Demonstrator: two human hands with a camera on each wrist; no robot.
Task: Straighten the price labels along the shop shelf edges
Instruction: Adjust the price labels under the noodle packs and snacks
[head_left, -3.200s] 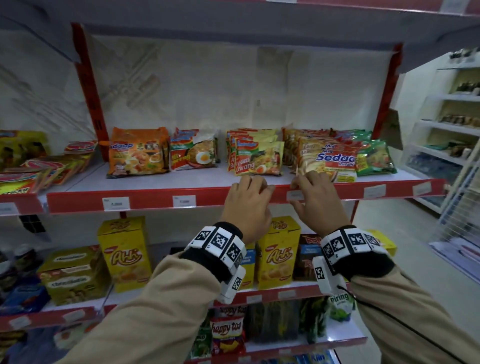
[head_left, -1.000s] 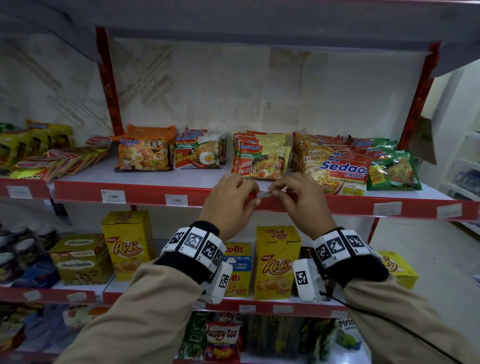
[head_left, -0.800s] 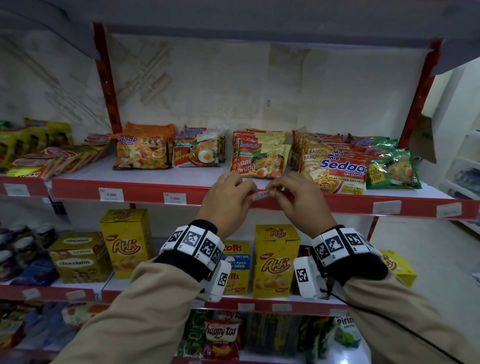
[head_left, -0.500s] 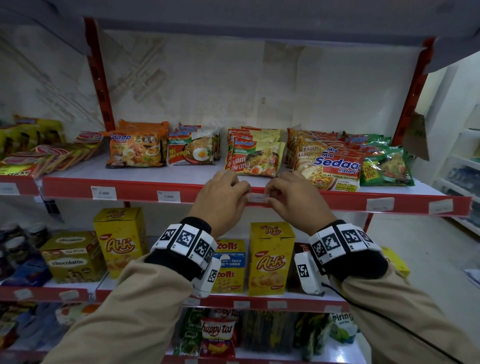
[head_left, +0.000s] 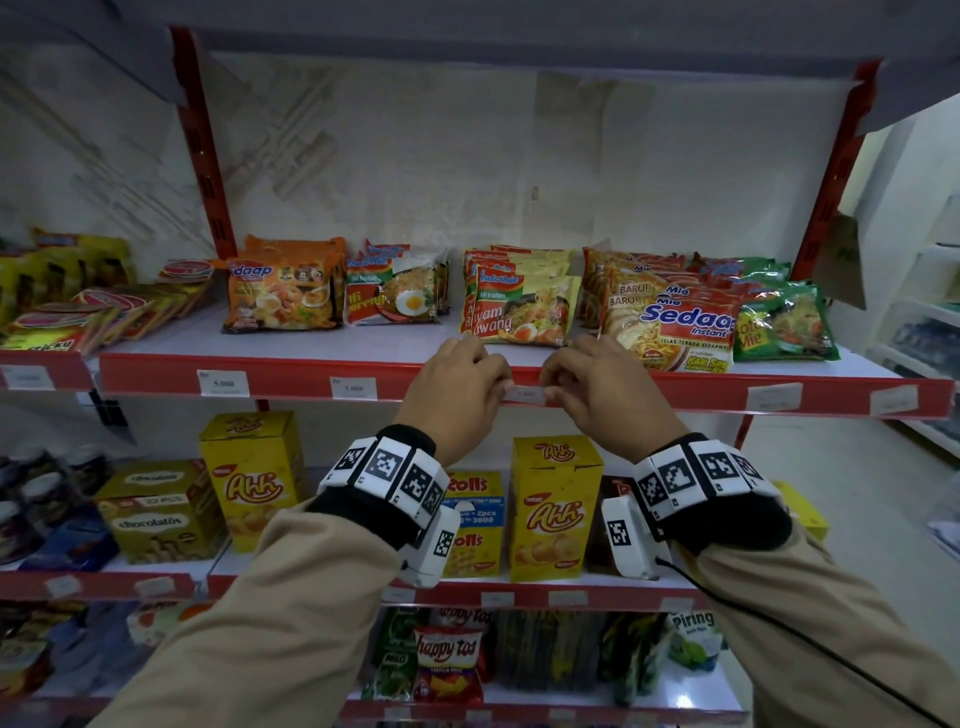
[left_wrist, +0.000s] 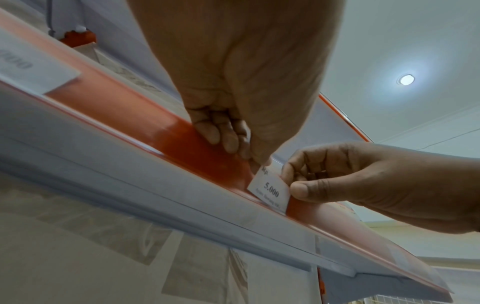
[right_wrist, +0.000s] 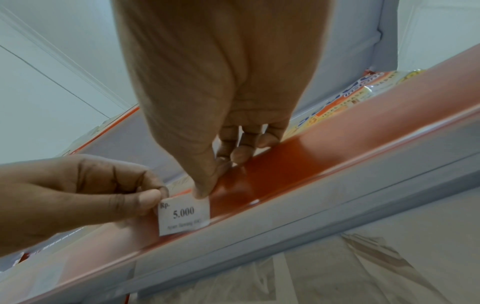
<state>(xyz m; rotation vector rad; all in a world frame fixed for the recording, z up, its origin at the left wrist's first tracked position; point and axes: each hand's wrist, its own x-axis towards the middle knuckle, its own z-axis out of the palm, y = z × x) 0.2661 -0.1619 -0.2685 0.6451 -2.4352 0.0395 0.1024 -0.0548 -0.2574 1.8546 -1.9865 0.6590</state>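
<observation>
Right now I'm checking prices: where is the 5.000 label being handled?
In the head view, the label sits mid-edge on the red shelf strip, between the left hand and right hand, below the noodle packs.

Shelf edge (head_left: 291, 375): both hands occupy its middle stretch — left hand (head_left: 457, 395) and right hand (head_left: 608, 400) close together, a price label (head_left: 525, 395) between them.
Edge to the left: open strip, broken by two labels (head_left: 353, 387).
Edge to the right: open strip up to two further tilted labels (head_left: 774, 397).
Above the edge: noodle packets (head_left: 524, 317) stand just behind the fingers — open shelf surface in front of the left-hand packets.
Below the edge: yellow snack boxes (head_left: 556, 514) rise toward the wrists.
</observation>
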